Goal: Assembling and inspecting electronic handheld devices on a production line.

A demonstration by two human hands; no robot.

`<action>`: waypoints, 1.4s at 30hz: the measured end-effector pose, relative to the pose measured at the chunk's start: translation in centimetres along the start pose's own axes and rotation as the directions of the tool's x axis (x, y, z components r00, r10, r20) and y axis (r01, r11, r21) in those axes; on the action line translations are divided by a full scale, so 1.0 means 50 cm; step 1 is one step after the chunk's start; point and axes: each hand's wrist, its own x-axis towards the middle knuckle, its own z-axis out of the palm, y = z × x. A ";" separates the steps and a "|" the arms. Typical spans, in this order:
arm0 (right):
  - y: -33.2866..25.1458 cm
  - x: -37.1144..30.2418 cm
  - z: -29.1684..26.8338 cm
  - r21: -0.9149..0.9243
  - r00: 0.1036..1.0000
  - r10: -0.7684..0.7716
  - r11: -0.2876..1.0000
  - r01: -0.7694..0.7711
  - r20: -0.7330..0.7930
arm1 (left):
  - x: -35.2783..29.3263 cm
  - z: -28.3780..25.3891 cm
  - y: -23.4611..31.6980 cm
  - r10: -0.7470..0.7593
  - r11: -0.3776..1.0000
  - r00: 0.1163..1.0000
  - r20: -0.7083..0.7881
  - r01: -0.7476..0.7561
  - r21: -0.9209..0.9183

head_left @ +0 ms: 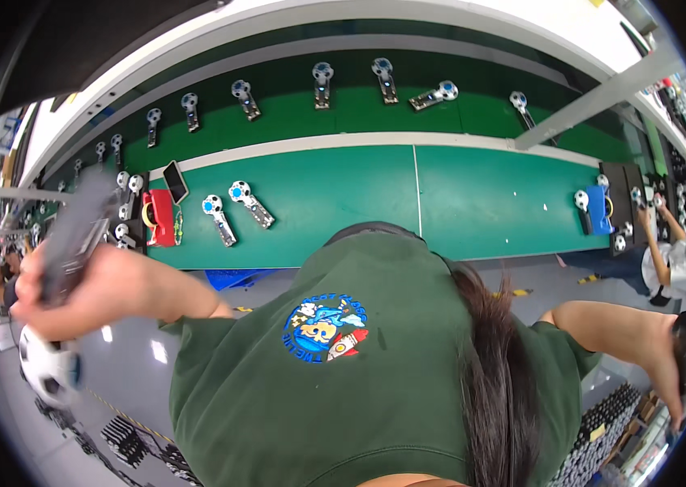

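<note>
Your left hand was closed around a blurred grey handle with a ball-patterned head, well left of the green bench, your right hand gripped a dark object, and mid-swing either could have slipped loose.

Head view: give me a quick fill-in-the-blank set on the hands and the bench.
1. The left hand grips a grey handle whose round head is patterned like a ____.
2. The workbench surface is coloured ____.
3. The person's shirt is dark ____.
4. The holder beside the phone on the bench is ____.

Missing words: football; green; green; red
</note>
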 end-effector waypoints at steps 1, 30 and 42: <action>0.001 -0.075 0.043 -0.365 0.865 0.073 0.922 0.132 0.497 | -0.032 -0.003 0.002 -0.005 1.000 1.000 -0.004 0.005 0.015; 0.766 -1.226 -0.582 -0.920 0.462 0.875 0.054 -0.388 -0.143 | -0.986 -0.114 -1.012 -0.921 -0.320 -0.265 0.287 0.933 -0.166; 0.723 -1.133 -0.538 -0.526 -0.198 0.933 -0.335 -0.782 -0.299 | -1.051 0.117 -0.942 -0.631 -0.426 -0.436 0.642 0.886 0.182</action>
